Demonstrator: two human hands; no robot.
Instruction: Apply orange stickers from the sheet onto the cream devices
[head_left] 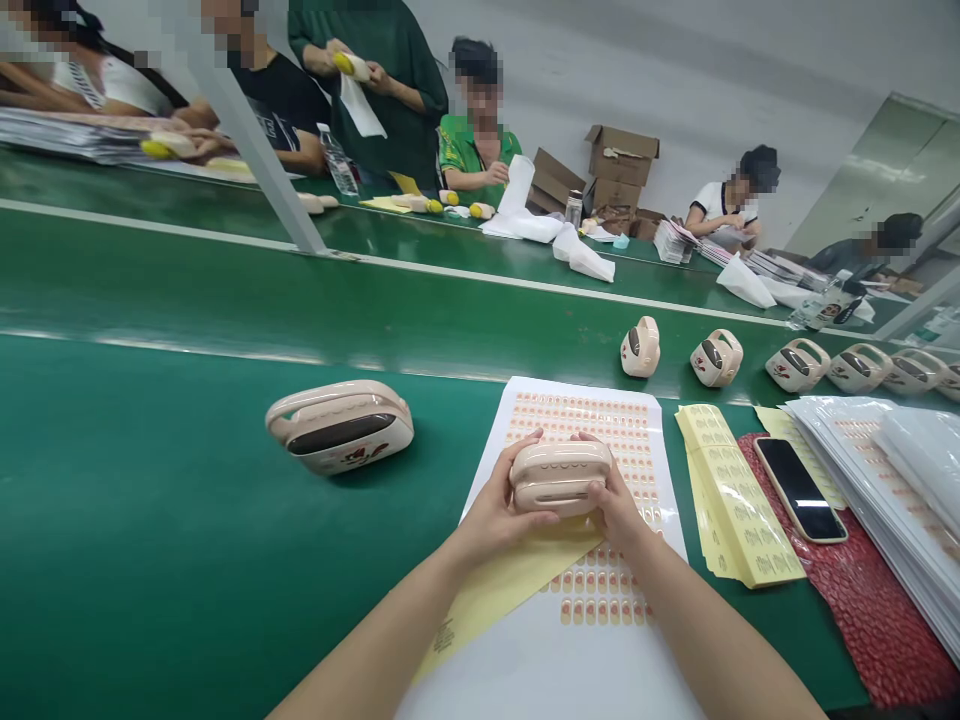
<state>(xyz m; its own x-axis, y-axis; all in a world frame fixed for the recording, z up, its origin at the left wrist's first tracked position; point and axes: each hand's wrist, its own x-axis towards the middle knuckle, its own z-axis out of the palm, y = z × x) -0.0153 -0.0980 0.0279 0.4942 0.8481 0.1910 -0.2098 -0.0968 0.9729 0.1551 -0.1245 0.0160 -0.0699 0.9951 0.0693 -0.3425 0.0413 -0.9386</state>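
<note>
Between my two hands is a cream plastic device with a carry handle (pixel 561 478), held level above the sheets. My left hand (pixel 495 505) wraps its left end, thumb along the lower edge. My right hand (pixel 619 505) grips the right end, its thumb on the near face. Beneath lies a white sheet of small pink-and-beige stickers (pixel 540 670), partly covered by a yellow label sheet (pixel 502 605) that slants under my hands. A similar device (pixel 351 428), with a dark window and a red print, rests on the green table to the left.
Several matching devices (pixel 796 365) line the green strip beyond. To the right lie yellow label sheets (pixel 739 500), a phone (pixel 801 490) on red bubble wrap (pixel 862 590), and stacked sticker sheets (pixel 892 500). Co-workers handle items across the bench; a white post (pixel 255 130) stands far left.
</note>
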